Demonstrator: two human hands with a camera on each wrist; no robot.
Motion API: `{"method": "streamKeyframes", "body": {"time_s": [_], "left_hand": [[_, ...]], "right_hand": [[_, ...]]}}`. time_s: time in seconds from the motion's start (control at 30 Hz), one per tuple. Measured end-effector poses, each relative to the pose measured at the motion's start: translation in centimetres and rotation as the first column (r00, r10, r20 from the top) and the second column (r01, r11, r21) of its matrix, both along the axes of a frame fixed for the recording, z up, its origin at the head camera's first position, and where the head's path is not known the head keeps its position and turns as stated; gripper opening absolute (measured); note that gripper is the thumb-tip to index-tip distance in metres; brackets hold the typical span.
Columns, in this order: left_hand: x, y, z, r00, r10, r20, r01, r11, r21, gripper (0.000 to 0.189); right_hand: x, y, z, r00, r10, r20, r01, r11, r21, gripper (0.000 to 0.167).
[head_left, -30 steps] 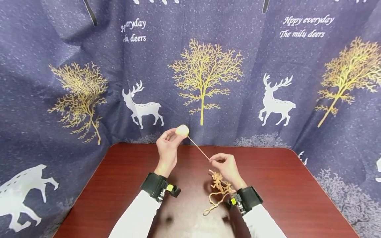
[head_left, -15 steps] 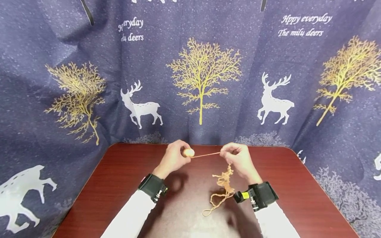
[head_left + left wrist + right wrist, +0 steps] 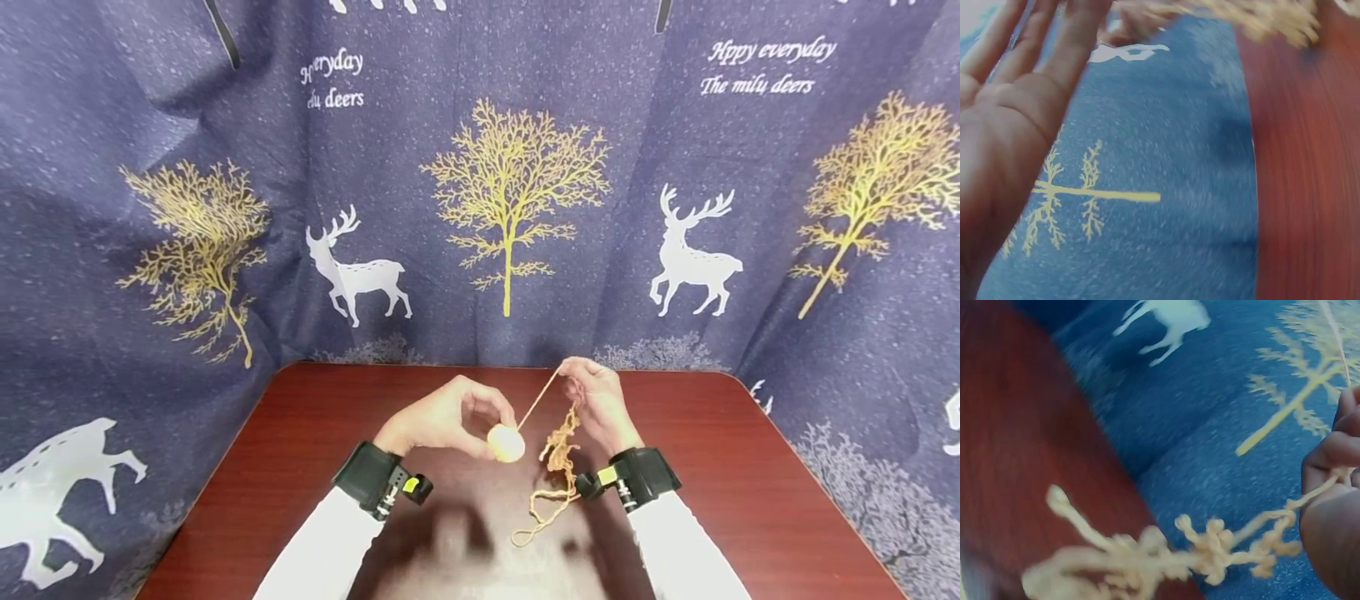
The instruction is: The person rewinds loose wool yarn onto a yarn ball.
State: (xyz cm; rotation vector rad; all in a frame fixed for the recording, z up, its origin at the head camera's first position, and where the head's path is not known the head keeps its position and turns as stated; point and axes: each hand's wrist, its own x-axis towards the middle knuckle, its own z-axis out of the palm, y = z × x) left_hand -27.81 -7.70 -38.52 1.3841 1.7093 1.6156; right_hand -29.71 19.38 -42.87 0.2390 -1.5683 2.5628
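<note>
In the head view a small, pale yellow ball of yarn (image 3: 506,443) is pinched between the fingertips and thumb of my left hand (image 3: 450,421). From the ball a taut strand (image 3: 538,398) slants up to my right hand (image 3: 596,404), whose fingers pinch it. Below the right hand dangles a knotted, curly length of yarn (image 3: 561,450), which ends in a loop low over the table. The right wrist view shows this tangled yarn (image 3: 1210,556) leaving the curled fingers of the right hand (image 3: 1338,506). The ball is out of sight in the left wrist view.
A reddish-brown table (image 3: 712,450) lies under both hands. Behind and around it hangs a dark blue curtain (image 3: 450,250) printed with trees and deer. Each forearm wears a black wrist band with a small camera.
My left hand has come down and to the right with the ball, and turned. My right hand rose to the right with the strand, which now slants up from the ball.
</note>
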Motion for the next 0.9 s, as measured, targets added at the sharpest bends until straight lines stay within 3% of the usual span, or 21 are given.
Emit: {"method": "streamKeyframes", "body": {"time_s": [0.1, 0.17, 0.23, 0.3, 0.43, 0.5, 0.57, 0.6, 0.67, 0.73, 0.77, 0.83, 0.87, 0.9], "left_hand": [[-0.2, 0.2, 0.3, 0.997, 0.029, 0.071, -0.044, 0.971, 0.233, 0.037], [-0.4, 0.4, 0.4, 0.984, 0.072, 0.162, -0.129, 0.919, 0.372, 0.041], [-0.6, 0.7, 0.3, 0.953, 0.138, 0.271, -0.257, 0.842, 0.475, 0.044], [-0.8, 1.0, 0.3, 0.891, 0.183, 0.415, -0.402, 0.745, 0.533, 0.044], [-1.5, 1.7, 0.0, 0.709, 0.286, 0.645, -0.676, 0.536, 0.506, 0.037], [-1.9, 1.9, -0.4, 0.621, 0.411, 0.667, -0.775, 0.448, 0.446, 0.031], [-2.3, 2.1, -1.0, 0.532, 0.594, 0.604, -0.847, 0.368, 0.384, 0.027], [-2.4, 2.1, -1.4, 0.487, 0.687, 0.539, -0.870, 0.332, 0.363, 0.027], [-2.5, 2.0, -2.2, 0.385, 0.853, 0.353, -0.903, 0.270, 0.333, 0.032], [-2.6, 1.8, -3.1, 0.291, 0.947, 0.134, -0.915, 0.235, 0.327, 0.037], [-2.6, 1.6, -3.4, 0.262, 0.965, 0.031, -0.913, 0.237, 0.333, 0.038], [-2.6, 1.4, -4.0, 0.235, 0.960, -0.153, -0.903, 0.274, 0.332, 0.039], [-2.5, 1.3, -4.2, 0.233, 0.944, -0.234, -0.898, 0.302, 0.322, 0.039], [-2.4, 1.2, -4.3, 0.248, 0.919, -0.306, -0.891, 0.340, 0.302, 0.038]], "right_hand": [[0.1, -0.4, -1.1, 0.994, -0.087, 0.066, 0.072, 0.977, 0.201, 0.022], [0.3, -0.6, -1.7, 0.989, -0.123, 0.081, 0.089, 0.938, 0.335, 0.014], [0.8, -0.9, -2.0, 0.990, -0.130, 0.062, 0.086, 0.877, 0.473, 0.008], [1.5, -1.3, -2.2, 0.995, -0.104, 0.000, 0.083, 0.792, 0.605, 0.008], [3.0, -1.8, -2.2, 0.985, 0.025, -0.173, 0.122, 0.615, 0.779, 0.009], [3.7, -1.9, -1.9, 0.968, 0.100, -0.231, 0.132, 0.579, 0.805, 0.013], [4.3, -1.7, -1.4, 0.954, 0.155, -0.255, 0.121, 0.579, 0.806, 0.017], [4.6, -1.6, -1.1, 0.949, 0.177, -0.261, 0.110, 0.588, 0.801, 0.019], [4.9, -1.4, -0.3, 0.937, 0.213, -0.277, 0.091, 0.616, 0.782, 0.020], [5.1, -1.1, 0.4, 0.931, 0.223, -0.288, 0.075, 0.656, 0.751, 0.018], [5.1, -0.9, 0.8, 0.931, 0.220, -0.291, 0.066, 0.683, 0.727, 0.017], [5.1, -0.6, 1.5, 0.937, 0.198, -0.287, 0.041, 0.754, 0.655, 0.015], [5.1, -0.4, 1.8, 0.942, 0.188, -0.279, 0.017, 0.801, 0.598, 0.014], [5.0, -0.3, 2.1, 0.946, 0.178, -0.269, -0.008, 0.846, 0.534, 0.015]]}}
